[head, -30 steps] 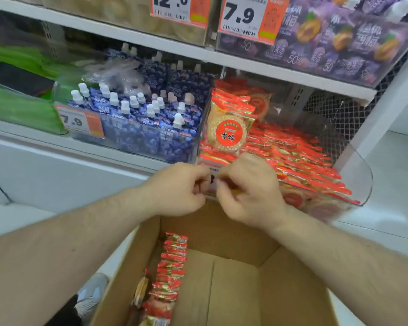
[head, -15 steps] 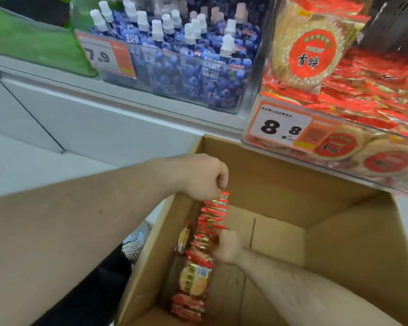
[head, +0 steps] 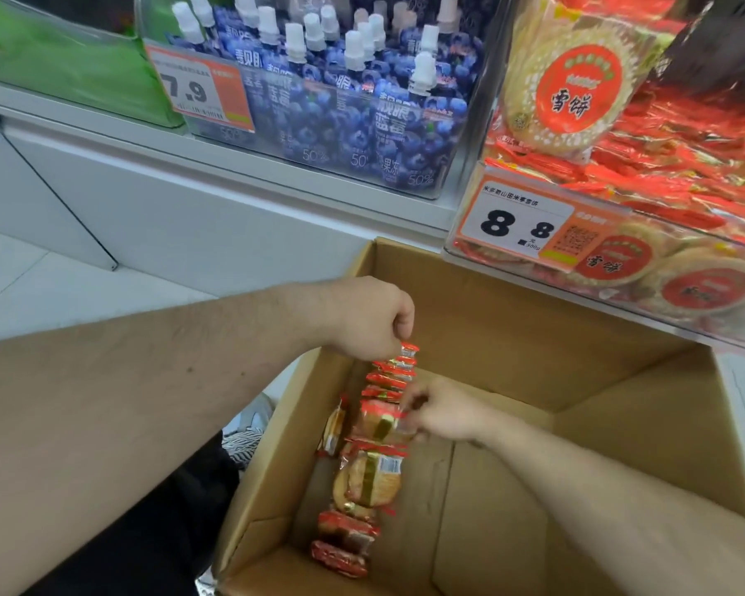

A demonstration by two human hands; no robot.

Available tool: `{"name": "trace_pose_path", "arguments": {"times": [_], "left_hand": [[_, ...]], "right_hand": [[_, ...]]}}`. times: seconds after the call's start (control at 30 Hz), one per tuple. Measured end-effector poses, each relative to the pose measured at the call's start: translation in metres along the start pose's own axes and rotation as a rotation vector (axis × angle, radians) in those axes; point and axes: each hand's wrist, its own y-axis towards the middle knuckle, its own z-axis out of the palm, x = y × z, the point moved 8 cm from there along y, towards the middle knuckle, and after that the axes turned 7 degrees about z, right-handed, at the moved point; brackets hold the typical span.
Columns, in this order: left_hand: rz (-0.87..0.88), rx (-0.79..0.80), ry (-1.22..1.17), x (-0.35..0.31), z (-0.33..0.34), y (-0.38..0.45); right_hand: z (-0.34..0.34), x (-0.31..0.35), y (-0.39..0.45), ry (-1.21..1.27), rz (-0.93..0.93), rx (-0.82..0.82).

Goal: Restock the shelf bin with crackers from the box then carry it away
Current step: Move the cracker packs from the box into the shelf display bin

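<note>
Reaching into the open cardboard box, with the left hand pinching the far end of a row of red cracker packs along its left wall and the right hand gripping a pack mid-row. Just beyond, on the right, a clear shelf bin heaped with matching packs, tagged "8.8". To its left, blueberry pouches tagged "7.9".

open brown cardboard box sits right below the clear plastic shelf bin; row of red-wrapped cracker packs lies along the box's left wall inside.
</note>
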Motion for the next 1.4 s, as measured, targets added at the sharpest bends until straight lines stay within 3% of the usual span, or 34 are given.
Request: {"name": "trace_pose_path", "arguments": {"times": [0.13, 0.3, 0.4, 0.47, 0.53, 0.7, 0.9, 1.0, 1.23, 1.4], "left_hand": [[0.020, 0.079, 0.054, -0.007, 0.010, -0.004], [0.017, 0.049, 0.084, -0.014, 0.006, -0.007], [0.015, -0.007, 0.110, -0.014, -0.002, -0.009], [0.007, -0.021, 0.106, -0.011, -0.002, -0.011], [0.006, -0.022, 0.112, -0.008, -0.002, -0.010], [0.014, -0.020, 0.108, -0.002, -0.005, -0.006], [0.029, -0.033, 0.074, -0.001, -0.006, -0.002], [0.059, -0.038, 0.052, -0.004, -0.009, -0.002], [0.210, -0.231, 0.038, -0.028, -0.042, -0.020], [0.182, -0.353, -0.209, -0.029, -0.060, -0.037]], "right_hand": [[-0.050, 0.026, -0.043, 0.517, -0.053, 0.171], [-0.047, 0.051, -0.064, 0.962, -0.230, 0.420], [-0.026, 0.016, -0.041, 1.134, -0.028, 0.297], [0.001, -0.034, -0.015, 1.008, 0.252, 0.067], [0.033, -0.074, -0.003, 0.693, 0.484, -0.064], [0.096, -0.097, 0.005, 0.452, 0.646, 0.053], [0.119, -0.095, 0.019, 0.410, 0.663, 0.114], [0.100, -0.083, 0.005, 0.377, 0.602, 0.169], [-0.016, -0.037, -0.080, 0.060, 0.156, 0.142], [-0.086, -0.016, -0.153, 0.049, -0.028, -0.087]]}}
